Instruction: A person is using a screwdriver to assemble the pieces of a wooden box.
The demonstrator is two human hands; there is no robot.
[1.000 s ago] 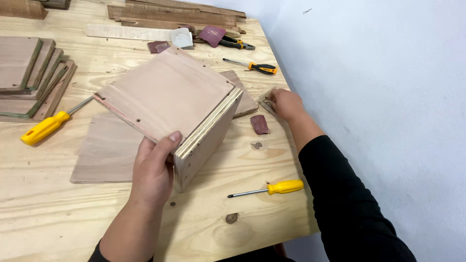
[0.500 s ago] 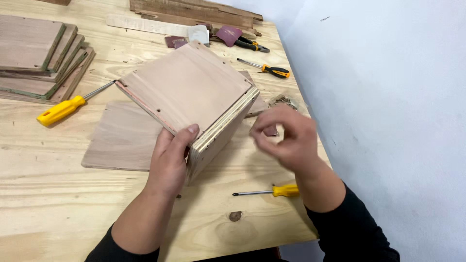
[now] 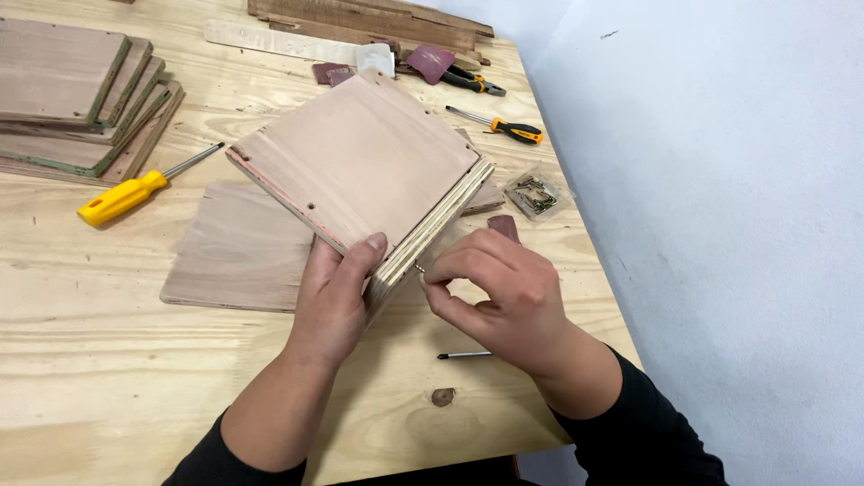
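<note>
Worktop (image 3: 81,360): pale plywood, fills the frame. Box (image 3: 360,166): wooden, centre, tilted on a thin panel (image 3: 238,247). Boards (image 3: 72,99): stacked, upper left. Left hand (image 3: 335,297): fingers clamped on the box's near corner. Right hand (image 3: 499,288): fingers pinched together on a small screw (image 3: 420,267) at the box's edge. Screwdriver (image 3: 135,189): yellow, left of the box. Screws (image 3: 535,193): bagged, right of centre.
</note>
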